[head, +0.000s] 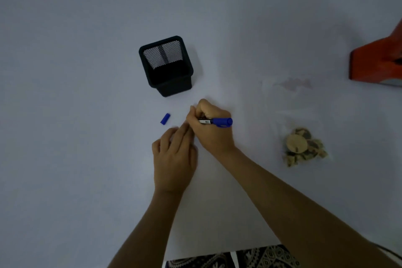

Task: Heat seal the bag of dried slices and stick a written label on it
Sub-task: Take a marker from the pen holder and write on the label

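A person's right hand (pixel 212 127) writes at the middle of a pale counter (pixel 76 159), its grip closed around a blue pen (pixel 217 121) whose capped rear end points right, past the knuckles. The pen's tip is hidden under the curled fingers. The left hand (pixel 174 159) lies flat just left of it, fingers together and pressed down on the counter, fingertips touching the side of the right hand. The label under the two hands cannot be made out against the white surface.

The pen's blue cap (pixel 165 119) lies loose on the counter just left of the hands, apart from both. Farther back stands a black mesh pen holder (pixel 166 65), square-mouthed and upright, nothing visible inside; it sits close behind the writing hand but does not touch it.

The clear bag (pixel 302 128) lies well to the right of the hands, its near end holding a heap of tan and dark dried slices (pixel 303 147), its far end flat and nearly invisible on the counter, with a faint pinkish patch near the top. Nothing lies between the bag and the right forearm.

At the far right edge an orange-red heat sealer (pixel 376 63) juts into view, cut off by the frame. A patterned dark-and-white garment (pixel 250 258) shows at the near edge between the forearms.
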Demonstrator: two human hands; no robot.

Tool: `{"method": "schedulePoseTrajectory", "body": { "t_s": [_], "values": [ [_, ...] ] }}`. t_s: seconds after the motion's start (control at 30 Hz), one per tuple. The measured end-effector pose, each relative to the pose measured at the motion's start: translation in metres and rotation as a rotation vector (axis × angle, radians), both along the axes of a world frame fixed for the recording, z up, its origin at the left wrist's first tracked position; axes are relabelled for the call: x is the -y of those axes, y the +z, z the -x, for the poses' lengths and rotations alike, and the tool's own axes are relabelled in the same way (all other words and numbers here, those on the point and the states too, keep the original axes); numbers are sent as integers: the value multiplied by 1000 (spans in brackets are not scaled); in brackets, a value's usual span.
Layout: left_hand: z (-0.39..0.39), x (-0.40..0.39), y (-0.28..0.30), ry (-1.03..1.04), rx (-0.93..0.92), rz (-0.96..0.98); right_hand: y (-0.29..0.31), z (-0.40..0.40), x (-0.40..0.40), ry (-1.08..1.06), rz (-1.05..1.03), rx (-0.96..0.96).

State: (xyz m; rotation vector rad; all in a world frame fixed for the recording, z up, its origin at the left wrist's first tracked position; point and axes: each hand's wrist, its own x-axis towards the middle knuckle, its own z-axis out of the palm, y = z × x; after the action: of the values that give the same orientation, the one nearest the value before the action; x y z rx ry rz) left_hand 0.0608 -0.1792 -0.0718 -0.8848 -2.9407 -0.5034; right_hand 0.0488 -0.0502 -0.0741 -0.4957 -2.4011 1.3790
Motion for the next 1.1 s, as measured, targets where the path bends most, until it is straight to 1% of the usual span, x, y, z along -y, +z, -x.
{"method": "schedulePoseTrajectory", "body": {
  "t_s": [0.13,0.6,0.8,1.1],
  "values": [
    [2,-2,-1,-1,2,-1,-2,2,-2,6,13,-24],
    [2,0,-5,-12,-50,-9,-5,1,-1,15,49,-4],
    [2,1,-8,-3,-28,-7,-7,2,0,9,24,-15],
    [2,0,-7,-10,-47,-25,-7,1,-1,-14,16,-8]
  ]
}}
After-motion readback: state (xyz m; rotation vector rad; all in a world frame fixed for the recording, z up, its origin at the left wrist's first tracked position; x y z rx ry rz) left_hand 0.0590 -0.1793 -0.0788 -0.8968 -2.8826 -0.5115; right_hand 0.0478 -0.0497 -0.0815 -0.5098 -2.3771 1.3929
